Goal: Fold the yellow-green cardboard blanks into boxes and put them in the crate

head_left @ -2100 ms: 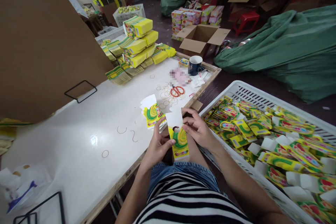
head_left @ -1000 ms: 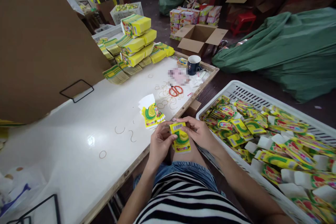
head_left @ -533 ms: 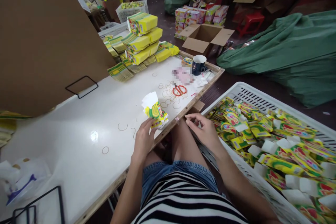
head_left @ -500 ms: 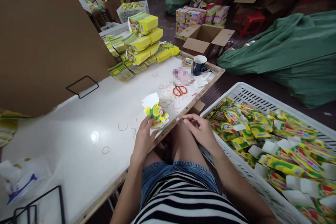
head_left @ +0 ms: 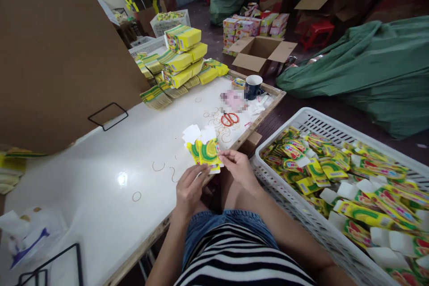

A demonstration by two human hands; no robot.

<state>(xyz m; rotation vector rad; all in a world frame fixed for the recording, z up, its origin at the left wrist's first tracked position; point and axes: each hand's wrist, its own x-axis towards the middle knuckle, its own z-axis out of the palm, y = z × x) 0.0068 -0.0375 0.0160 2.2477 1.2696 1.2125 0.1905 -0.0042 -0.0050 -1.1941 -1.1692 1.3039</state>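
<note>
Between my two hands, just above the table's front edge, is a flat yellow and green printed carton (head_left: 208, 151) with white flaps. My left hand (head_left: 191, 187) pinches its lower edge, fingers curled. My right hand (head_left: 239, 167) grips its right side between thumb and fingertips. Behind it, partly covered, a small stack of similar flat cartons (head_left: 192, 136) lies on the white table (head_left: 110, 161). To the right stands a white plastic basket (head_left: 303, 114) holding many folded cartons (head_left: 321, 172), several with white ends showing.
Red-handled scissors (head_left: 229, 119) lie among loose rubber bands (head_left: 214, 118). Behind them stands a dark mug (head_left: 254, 87). Bundled yellow cartons (head_left: 182, 58) are piled at the table's back. An opened cardboard box (head_left: 261, 51) and green sacks (head_left: 365, 71) sit on the floor beyond.
A single carton has come up off the stack into my left hand. My right hand has moved left from beside the table edge and taken hold of the carton's right side.
</note>
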